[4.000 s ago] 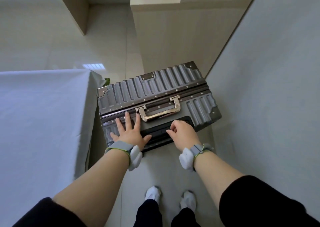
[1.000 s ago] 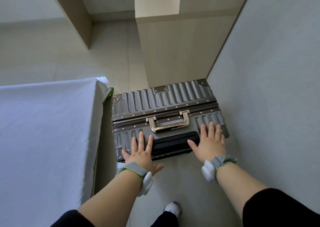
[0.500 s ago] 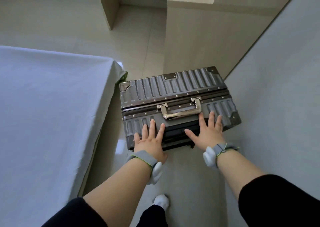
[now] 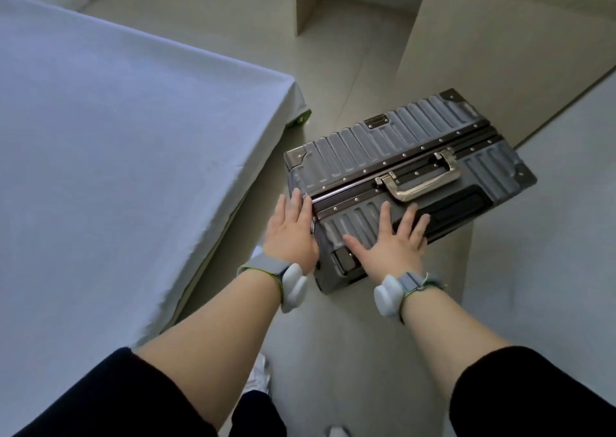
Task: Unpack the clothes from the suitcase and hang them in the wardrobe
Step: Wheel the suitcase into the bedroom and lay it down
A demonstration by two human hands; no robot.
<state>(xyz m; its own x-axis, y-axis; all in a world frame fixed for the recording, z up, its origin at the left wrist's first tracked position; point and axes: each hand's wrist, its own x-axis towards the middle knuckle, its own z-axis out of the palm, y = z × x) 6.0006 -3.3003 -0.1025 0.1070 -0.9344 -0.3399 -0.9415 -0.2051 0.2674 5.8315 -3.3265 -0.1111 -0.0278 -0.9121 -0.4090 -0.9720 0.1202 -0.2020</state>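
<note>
Grey suitcase [image 4: 393, 138] closed | left grip [image 4: 292, 233] flat against its end | right grip [image 4: 390, 241] splayed on top

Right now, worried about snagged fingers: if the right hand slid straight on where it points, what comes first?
Probably the metal carry handle of the suitcase; the right hand lies flat on the ribbed shell just short of it.

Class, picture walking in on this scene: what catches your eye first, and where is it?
A ribbed grey suitcase sits shut on the floor at centre, metal handle up. The left hand rests against its left end, the right hand lies spread on top. A white bed fills the left.
</note>
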